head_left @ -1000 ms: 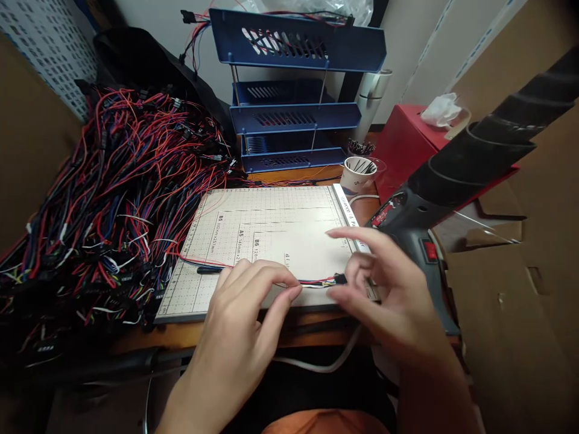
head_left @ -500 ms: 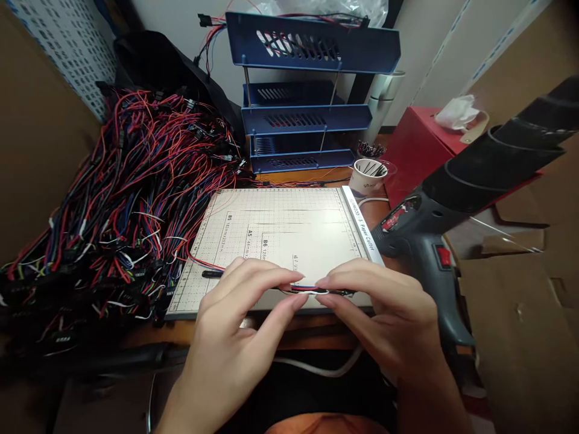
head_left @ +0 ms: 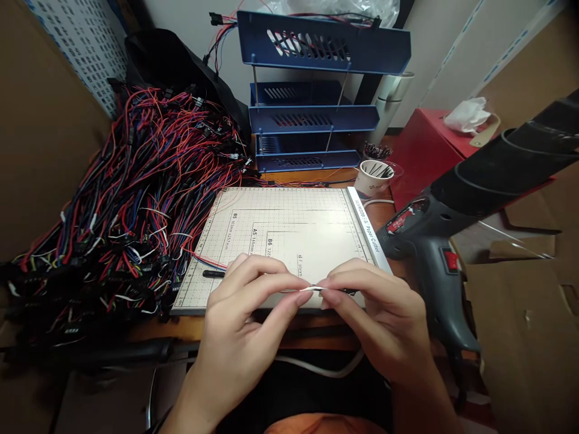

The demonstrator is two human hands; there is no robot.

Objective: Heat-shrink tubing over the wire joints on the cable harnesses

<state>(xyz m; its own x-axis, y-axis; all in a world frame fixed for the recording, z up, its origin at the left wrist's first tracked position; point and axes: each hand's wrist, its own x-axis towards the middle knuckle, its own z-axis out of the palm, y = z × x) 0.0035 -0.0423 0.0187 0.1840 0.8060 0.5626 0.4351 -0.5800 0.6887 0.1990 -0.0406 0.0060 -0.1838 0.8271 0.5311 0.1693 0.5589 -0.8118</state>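
Note:
My left hand [head_left: 246,313] and my right hand [head_left: 377,316] meet over the near edge of a gridded paper-cutter board [head_left: 289,229]. Both pinch the same thin wire bundle [head_left: 312,289], of which only a short white stretch shows between the fingertips. The bundle's red and blue wires [head_left: 210,262] trail left across the board, and a small black tube [head_left: 213,273] lies beside them. A black connector at the bundle's right end is mostly hidden under my right fingers.
A big heap of red, blue and black wire harnesses [head_left: 122,199] fills the left side. A blue three-tier tray rack [head_left: 312,114] stands behind the board, with a white cup [head_left: 373,176] and red box [head_left: 429,144]. A black heat gun [head_left: 452,241] stands at right.
My right hand has closed in leftward on the wire bundle until its fingertips meet my left hand's. Less of the coloured wire shows between them. The view has shifted slightly.

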